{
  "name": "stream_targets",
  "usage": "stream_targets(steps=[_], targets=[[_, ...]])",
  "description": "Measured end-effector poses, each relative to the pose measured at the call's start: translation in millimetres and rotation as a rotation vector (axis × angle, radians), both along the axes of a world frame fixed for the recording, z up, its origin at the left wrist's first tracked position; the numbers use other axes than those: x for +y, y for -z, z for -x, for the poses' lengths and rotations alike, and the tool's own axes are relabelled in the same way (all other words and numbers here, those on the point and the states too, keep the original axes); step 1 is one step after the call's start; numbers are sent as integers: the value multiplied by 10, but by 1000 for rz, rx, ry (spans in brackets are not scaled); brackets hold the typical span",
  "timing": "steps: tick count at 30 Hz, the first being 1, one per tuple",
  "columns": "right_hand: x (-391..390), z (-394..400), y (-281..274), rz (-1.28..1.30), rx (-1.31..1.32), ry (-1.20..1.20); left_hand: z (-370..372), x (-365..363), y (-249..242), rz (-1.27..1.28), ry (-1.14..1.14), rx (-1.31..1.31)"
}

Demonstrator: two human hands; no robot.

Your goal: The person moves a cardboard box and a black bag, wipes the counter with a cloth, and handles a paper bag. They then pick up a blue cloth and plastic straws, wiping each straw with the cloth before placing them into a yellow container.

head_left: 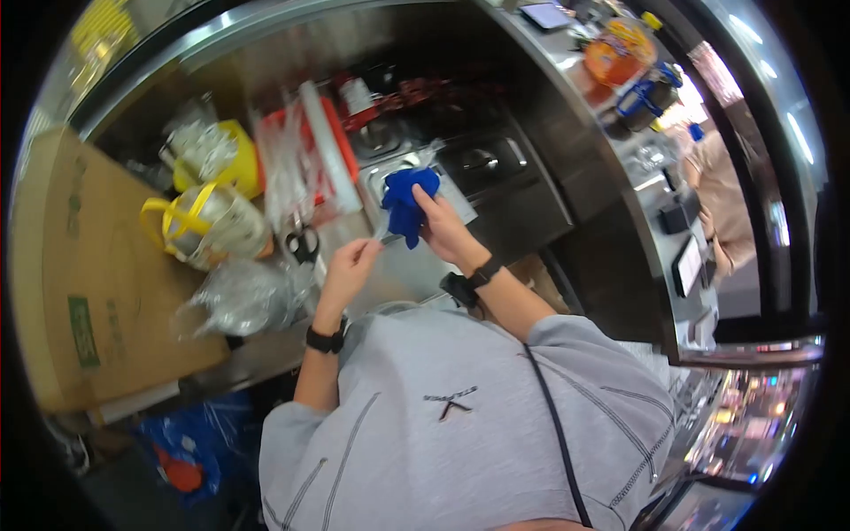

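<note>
A crumpled blue cloth (409, 205) is gripped in my right hand (443, 228), with the thumb pressed over it. My left hand (351, 264) is closed in a pinch just left of the cloth. A thin pale piece at its fingertips, close to the cloth, is too small to name. Both hands are over a metal counter with a metal lidded container (456, 196) behind the cloth. Black-handled scissors (303, 244) lie left of my left hand.
At left stand a large cardboard box (115, 265), a yellow-handled container (221, 226), a yellow tub (239, 155) and a clear plastic bag (248, 296). A red tray (341, 133) lies behind. Across the right-hand counter (611, 168), another person (722, 186) stands near a tablet (687, 265).
</note>
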State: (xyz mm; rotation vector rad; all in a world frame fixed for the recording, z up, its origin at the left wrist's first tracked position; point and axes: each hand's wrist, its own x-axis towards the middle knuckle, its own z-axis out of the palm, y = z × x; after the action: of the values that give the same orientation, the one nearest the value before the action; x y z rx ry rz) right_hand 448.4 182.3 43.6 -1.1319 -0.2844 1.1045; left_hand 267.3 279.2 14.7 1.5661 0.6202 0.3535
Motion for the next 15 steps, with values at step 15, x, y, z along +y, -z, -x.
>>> stream_targets(steps=[15], targets=[[-8,-196,-50,-3,-48,53,249,-40,217,-93,-24,35]])
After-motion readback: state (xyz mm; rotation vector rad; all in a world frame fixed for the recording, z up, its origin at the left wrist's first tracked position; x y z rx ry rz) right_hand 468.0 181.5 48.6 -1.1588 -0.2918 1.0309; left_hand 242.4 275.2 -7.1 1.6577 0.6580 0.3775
